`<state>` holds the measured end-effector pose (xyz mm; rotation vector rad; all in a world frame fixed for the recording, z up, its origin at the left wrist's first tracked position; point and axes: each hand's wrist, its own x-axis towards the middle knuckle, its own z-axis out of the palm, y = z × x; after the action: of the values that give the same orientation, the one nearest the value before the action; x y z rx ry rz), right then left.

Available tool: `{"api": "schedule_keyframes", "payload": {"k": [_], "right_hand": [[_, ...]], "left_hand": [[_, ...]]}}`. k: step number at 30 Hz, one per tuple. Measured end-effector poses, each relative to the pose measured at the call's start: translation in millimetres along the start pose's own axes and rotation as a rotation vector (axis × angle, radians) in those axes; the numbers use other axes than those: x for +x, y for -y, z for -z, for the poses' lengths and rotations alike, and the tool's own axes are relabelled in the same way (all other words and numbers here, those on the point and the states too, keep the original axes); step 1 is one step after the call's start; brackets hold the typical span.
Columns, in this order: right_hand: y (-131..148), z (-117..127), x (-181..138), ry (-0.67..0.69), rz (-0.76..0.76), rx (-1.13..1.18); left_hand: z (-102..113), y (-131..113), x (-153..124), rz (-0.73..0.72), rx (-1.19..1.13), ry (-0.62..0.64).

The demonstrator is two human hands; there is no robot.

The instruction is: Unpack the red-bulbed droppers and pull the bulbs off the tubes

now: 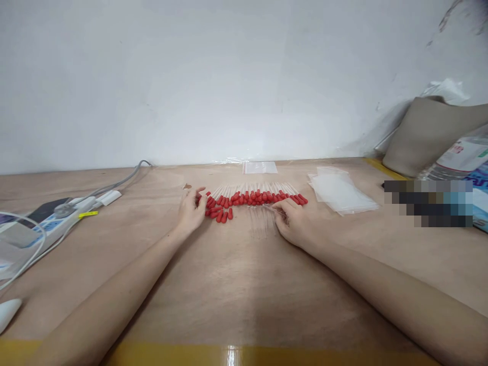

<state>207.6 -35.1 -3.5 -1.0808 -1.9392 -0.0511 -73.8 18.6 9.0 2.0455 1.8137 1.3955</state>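
A long row of droppers with red rubber bulbs and thin clear tubes lies across the table, tubes pointing to the wall. At its left end is a small pile of loose red rubber bulbs. My left hand is there, its fingers curled in on a red rubber bulb, partly hidden by the fingers. In front of the row lie several thin clear tubes. Beside them my right hand pinches one clear dropper tube, its tip pointing left.
Clear plastic bags are stacked to the right, and another small bag lies by the wall. A power strip with cables occupies the left side. At the right stand a plastic bottle and a grey-brown container.
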Motion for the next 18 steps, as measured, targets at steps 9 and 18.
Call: {"api": "schedule_keyframes", "payload": {"k": [9, 18], "right_hand": [[-6.2, -7.1, -3.5, 0.044, 0.07, 0.025], [2.0, -2.3, -5.6, 0.191, 0.114, 0.096]], "left_hand": [[-6.8, 11.9, -5.1, -0.012, -0.152, 0.002], [-5.9, 5.0, -13.0, 0.019, -0.18, 0.153]]}}
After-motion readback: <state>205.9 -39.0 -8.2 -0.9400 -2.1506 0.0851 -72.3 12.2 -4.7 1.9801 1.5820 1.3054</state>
